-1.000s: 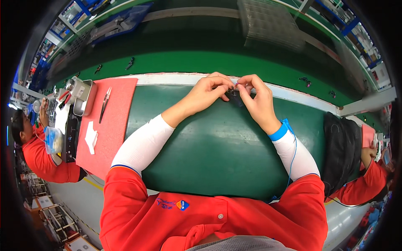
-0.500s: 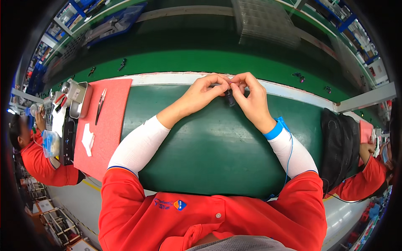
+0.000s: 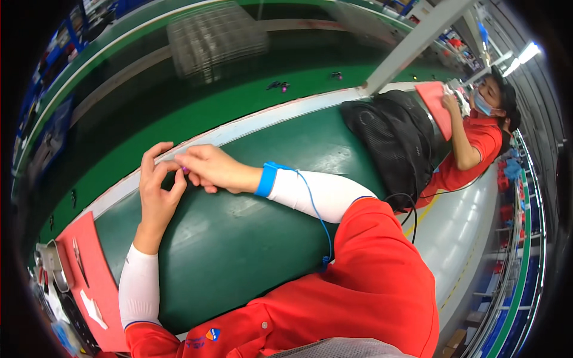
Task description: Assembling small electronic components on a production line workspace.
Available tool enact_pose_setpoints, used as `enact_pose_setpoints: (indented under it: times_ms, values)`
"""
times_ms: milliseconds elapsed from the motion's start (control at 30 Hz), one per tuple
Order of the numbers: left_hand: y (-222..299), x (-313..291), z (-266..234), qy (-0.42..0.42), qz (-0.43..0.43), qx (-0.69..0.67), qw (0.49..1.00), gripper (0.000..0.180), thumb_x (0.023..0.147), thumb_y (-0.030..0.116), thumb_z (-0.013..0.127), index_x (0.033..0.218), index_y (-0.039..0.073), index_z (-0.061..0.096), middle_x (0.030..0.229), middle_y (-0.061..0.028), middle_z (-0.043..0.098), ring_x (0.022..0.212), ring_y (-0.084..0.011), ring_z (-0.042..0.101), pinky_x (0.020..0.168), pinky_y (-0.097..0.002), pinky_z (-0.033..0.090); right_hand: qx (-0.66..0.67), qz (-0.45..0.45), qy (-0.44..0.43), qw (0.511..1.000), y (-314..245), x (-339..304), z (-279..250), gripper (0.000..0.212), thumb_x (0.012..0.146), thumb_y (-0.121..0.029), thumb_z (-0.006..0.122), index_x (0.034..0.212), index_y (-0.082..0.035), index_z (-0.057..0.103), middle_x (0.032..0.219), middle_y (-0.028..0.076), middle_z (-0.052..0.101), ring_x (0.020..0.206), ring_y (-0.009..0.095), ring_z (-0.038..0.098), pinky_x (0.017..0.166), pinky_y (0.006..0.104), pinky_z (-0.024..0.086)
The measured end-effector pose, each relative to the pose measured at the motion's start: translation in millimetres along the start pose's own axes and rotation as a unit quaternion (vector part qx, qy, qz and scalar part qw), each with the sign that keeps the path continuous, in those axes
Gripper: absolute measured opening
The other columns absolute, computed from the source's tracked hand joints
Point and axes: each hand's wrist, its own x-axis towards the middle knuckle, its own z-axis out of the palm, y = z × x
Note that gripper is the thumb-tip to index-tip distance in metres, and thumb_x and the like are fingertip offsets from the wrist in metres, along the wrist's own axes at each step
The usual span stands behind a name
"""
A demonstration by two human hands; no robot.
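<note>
Above the far left of the green bench, my two hands meet with their fingertips together. A small part with a purple spot [image 3: 185, 170] shows between them; most of it is hidden by the fingers. My left hand [image 3: 159, 186] pinches it from the left, thumb and fingers bent. From the right, my right hand [image 3: 213, 167] closes its fingers round the same spot. A blue wrist strap [image 3: 267, 179] with a coiled blue cord sits on my right wrist.
Tweezers [image 3: 80, 264] and a white scrap [image 3: 94, 310] lie on a pink mat [image 3: 101, 271] at left, beside a metal tray [image 3: 61, 274]. Small dark parts [image 3: 277, 86] sit on the green belt beyond the white ledge. A black bag [image 3: 388, 140] and a co-worker [image 3: 477, 140] are at right.
The view has swung to the right, bringing the bag and co-worker closer in. My hands stay together; the dark piece that hung below my fingers is now mostly covered, with purple showing.
</note>
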Motion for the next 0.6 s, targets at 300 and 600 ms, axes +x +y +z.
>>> enact_pose_setpoints:
  times_ms: [300,600]
  values:
    - [2,1,4,0.011,0.051,0.071,0.996,0.013,0.072,-0.004,0.065,0.082,0.001,0.059,0.117,-0.0144,0.055,0.107,-0.0321,0.054,0.087,-0.0388,0.045,0.059,0.020,0.048,0.997,-2,-8,0,0.032,0.097,-0.035,0.049,0.086,-0.005,0.051,0.066,0.002,0.050,0.042,0.006,0.040,0.037,0.0223,0.034]
    - [4,5,8,-0.002,0.050,0.096,0.994,0.012,0.074,-0.004,0.065,0.083,0.001,0.059,0.116,-0.0144,0.055,0.107,-0.0301,0.054,0.083,-0.0338,0.048,-0.065,-0.105,0.080,0.989,9,-1,-4,0.020,0.093,-0.021,0.054,0.087,-0.002,0.050,0.071,0.007,0.055,0.053,0.012,0.050,0.048,0.0280,0.042]
